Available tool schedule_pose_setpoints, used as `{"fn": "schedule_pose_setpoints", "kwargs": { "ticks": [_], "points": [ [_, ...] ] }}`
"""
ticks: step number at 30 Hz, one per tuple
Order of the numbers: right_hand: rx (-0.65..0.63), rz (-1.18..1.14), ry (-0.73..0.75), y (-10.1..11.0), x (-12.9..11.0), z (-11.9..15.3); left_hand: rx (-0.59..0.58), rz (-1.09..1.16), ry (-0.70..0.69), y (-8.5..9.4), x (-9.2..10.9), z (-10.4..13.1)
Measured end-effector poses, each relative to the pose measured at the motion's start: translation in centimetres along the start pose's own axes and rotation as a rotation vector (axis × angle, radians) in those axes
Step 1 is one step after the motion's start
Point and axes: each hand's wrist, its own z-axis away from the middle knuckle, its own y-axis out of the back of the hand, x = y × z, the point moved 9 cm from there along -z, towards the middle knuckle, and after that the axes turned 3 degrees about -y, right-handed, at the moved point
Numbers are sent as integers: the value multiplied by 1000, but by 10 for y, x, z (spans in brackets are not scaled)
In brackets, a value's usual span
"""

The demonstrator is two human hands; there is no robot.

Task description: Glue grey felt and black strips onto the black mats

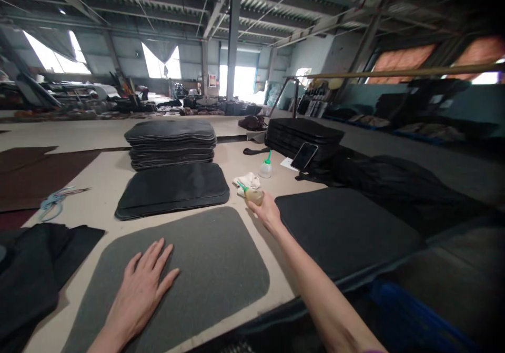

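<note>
My left hand point(145, 280) lies flat, fingers a little apart, on a dark grey rounded panel point(213, 258) near the front of the table. Out in front, my right hand point(268, 212) is closed round a squeeze bottle point(254, 196) of yellowish liquid with a green nozzle. The bottle is tilted, its nozzle pointing to the left over a crumpled white cloth point(248, 180). Just beyond stands a second squeeze bottle point(265, 169), upright, clear and green-tipped. Behind the grey panel lies a low stack of black panels point(173, 187).
A tall stack of grey panels point(171, 137) is at the back, with a black stack point(303, 134) to its right. A phone point(304, 156) leans there. Another dark panel point(343, 232) lies at right. Blue-handled scissors point(53, 203) and black fabric point(35, 274) are at left.
</note>
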Motion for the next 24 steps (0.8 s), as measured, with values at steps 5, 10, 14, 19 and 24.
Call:
{"fn": "schedule_pose_setpoints", "kwargs": {
  "ticks": [5, 10, 14, 19, 24],
  "points": [
    [90, -384, -151, 11, 26, -2, 18, 34, 16, 4, 1, 1],
    [17, -846, -254, 18, 35, 8, 21, 63, 27, 8, 3, 1],
    [-127, -1074, -306, 17, 22, 5, 12, 77, 35, 9, 3, 2],
    [-279, -1197, -297, 11, -7, 1, 26, 96, 34, 9, 2, 3],
    [-501, -1147, -324, -27, -29, 24, 21, 76, 29, 9, 3, 2]
  ]
}}
